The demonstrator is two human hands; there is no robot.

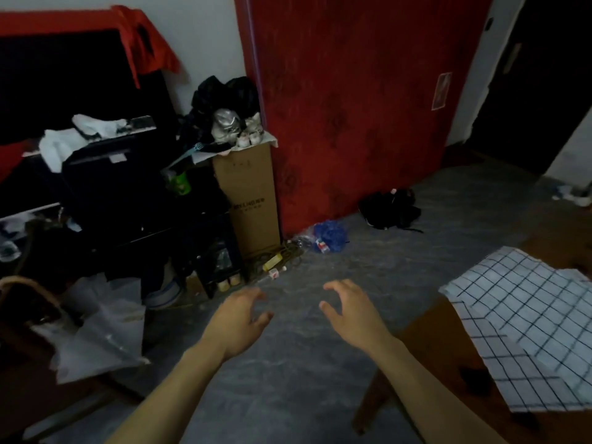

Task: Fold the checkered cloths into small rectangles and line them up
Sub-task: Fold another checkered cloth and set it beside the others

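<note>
While both arms reach out over the grey floor (320,395), neither hand holds anything. Left hand (238,318): palm down, fingers spread and slightly curled, empty. Right hand (350,310): same posture, fingers loosely hooked, empty, thumb pointing toward the left hand. The two hands are near each other but apart, both hovering in the air above bare floor.

Checkered cloth (525,325): white with a dark grid, lying on the brown wooden table (429,347) at the right edge of view. It is unfolded or only loosely laid, with one edge draping over the table's near side and a corner rumpled at the far end. It is well apart from both hands; the right hand is the closer one.

Surroundings: tall cardboard box (248,200) standing upright against the red wall (352,107), clutter piled on top of it. Blue bag (330,235) on the floor just beside the box's base. Dark bundle (389,209) on the floor by the wall, further right. Clear plastic bag (102,325) at the left. Picture is blurred; small items by the box cannot be made out.
</note>
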